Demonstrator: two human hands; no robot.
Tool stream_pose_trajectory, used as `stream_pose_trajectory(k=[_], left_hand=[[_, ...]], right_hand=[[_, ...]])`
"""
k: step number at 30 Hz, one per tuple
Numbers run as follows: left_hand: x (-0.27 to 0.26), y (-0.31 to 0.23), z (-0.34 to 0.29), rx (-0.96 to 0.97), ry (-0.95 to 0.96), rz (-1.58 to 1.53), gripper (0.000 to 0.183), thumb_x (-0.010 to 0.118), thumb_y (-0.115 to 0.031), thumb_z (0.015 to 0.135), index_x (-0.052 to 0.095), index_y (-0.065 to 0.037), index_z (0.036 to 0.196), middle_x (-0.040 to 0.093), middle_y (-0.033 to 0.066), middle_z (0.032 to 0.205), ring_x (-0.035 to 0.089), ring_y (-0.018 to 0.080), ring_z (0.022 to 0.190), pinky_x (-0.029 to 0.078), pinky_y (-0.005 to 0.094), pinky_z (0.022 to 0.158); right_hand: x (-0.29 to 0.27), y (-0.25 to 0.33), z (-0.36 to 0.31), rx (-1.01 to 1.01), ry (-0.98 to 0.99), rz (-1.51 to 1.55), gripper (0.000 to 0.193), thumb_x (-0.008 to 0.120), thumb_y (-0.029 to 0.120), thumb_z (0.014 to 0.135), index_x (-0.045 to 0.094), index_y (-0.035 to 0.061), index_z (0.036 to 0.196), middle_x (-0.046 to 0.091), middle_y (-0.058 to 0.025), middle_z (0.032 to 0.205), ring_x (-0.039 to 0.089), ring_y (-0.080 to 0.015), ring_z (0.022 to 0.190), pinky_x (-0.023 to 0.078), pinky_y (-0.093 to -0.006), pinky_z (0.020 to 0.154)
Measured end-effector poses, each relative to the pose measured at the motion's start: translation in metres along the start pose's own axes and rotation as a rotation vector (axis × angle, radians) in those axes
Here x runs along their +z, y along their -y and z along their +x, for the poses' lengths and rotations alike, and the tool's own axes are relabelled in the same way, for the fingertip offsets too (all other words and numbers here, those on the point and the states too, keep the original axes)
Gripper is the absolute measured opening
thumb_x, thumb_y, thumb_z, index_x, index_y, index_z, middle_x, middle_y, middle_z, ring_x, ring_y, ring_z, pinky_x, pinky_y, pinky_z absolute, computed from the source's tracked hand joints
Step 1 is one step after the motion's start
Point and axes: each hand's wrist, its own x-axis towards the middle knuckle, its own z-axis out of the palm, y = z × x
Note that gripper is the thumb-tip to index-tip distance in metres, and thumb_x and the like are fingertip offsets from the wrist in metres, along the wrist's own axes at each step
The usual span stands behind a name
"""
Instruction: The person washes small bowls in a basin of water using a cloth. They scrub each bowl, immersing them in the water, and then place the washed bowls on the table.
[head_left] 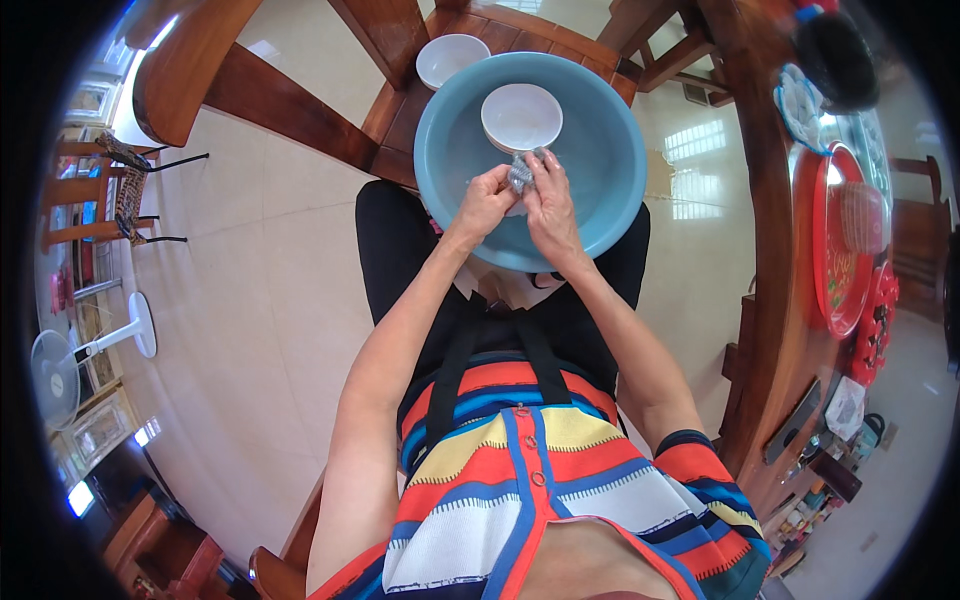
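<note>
Over a large blue plastic basin (608, 200), my two hands meet around a crumpled grey scrubbing cloth (519, 174). The fingertips of my left hand (487, 203) pinch its left side. My right hand (550, 205) is closed on its right side, with the fingers bent over it. Just beyond my fingers, a white bowl (522, 116) sits in the basin, seemingly on top of another one. Some water appears to lie in the basin, but its depth is hard to tell.
The basin rests on a brown wooden chair (398, 128), above my knees. Another white bowl (452, 60) stands behind its left rim. To the right runs a wooden table (770, 330) carrying a red tray (836, 290) and several other items. A white fan (140, 325) stands far left.
</note>
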Motion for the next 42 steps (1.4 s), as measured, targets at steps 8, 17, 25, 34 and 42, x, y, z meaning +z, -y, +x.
stream_pose_trajectory(k=[8, 17, 25, 34, 42], left_hand=[[-0.002, -0.012, -0.004, -0.042, -0.04, -0.388, 0.02, 0.049, -0.013, 0.092, 0.054, 0.002, 0.104, 0.062, 0.005, 0.096, 0.059, 0.0099, 0.085, 0.048, 0.0238, 0.074], [-0.009, -0.024, -0.005, -0.284, -0.129, -0.826, 0.037, 0.033, -0.024, 0.098, 0.04, 0.0, 0.126, 0.045, 0.0175, 0.129, 0.046, 0.0329, 0.119, 0.038, 0.054, 0.097], [-0.01, -0.015, 0.0, -0.256, -0.215, -0.853, 0.035, 0.03, -0.022, 0.1, 0.04, -0.001, 0.126, 0.048, 0.0148, 0.125, 0.049, 0.0298, 0.113, 0.041, 0.051, 0.095], [-0.003, -0.008, -0.002, -0.143, -0.119, -0.627, 0.024, 0.04, -0.019, 0.097, 0.044, -0.006, 0.116, 0.052, 0.0094, 0.117, 0.055, 0.0214, 0.105, 0.048, 0.0421, 0.088], [0.0, -0.007, -0.01, 0.001, -0.066, -0.539, 0.026, 0.044, -0.015, 0.096, 0.047, -0.005, 0.12, 0.056, 0.0043, 0.111, 0.056, 0.0125, 0.097, 0.047, 0.0288, 0.086]], right_hand=[[-0.016, -0.039, 0.028, 0.428, 0.015, 0.478, 0.031, 0.045, 0.027, 0.091, 0.058, -0.0005, 0.092, 0.058, -0.0064, 0.078, 0.05, -0.0135, 0.075, 0.04, -0.0305, 0.066], [-0.005, -0.049, 0.005, 0.468, 0.018, 0.467, 0.032, 0.041, 0.022, 0.091, 0.054, -0.0035, 0.106, 0.059, -0.0146, 0.097, 0.055, -0.0249, 0.089, 0.042, -0.0327, 0.08], [0.008, 0.021, -0.022, -0.218, -0.088, -0.161, 0.056, 0.053, -0.006, 0.075, 0.042, 0.0005, 0.129, 0.036, -0.027, 0.132, 0.032, -0.0443, 0.125, 0.026, -0.048, 0.104], [0.005, 0.004, 0.005, -0.211, -0.123, -0.16, 0.047, 0.056, 0.006, 0.077, 0.048, -0.0001, 0.123, 0.041, -0.0217, 0.13, 0.037, -0.0418, 0.121, 0.031, -0.0457, 0.101], [-0.003, 0.032, 0.002, -0.446, 0.0, -0.352, 0.042, 0.05, 0.013, 0.081, 0.05, 0.0011, 0.121, 0.043, -0.0195, 0.128, 0.038, -0.0391, 0.121, 0.03, -0.0488, 0.1]])
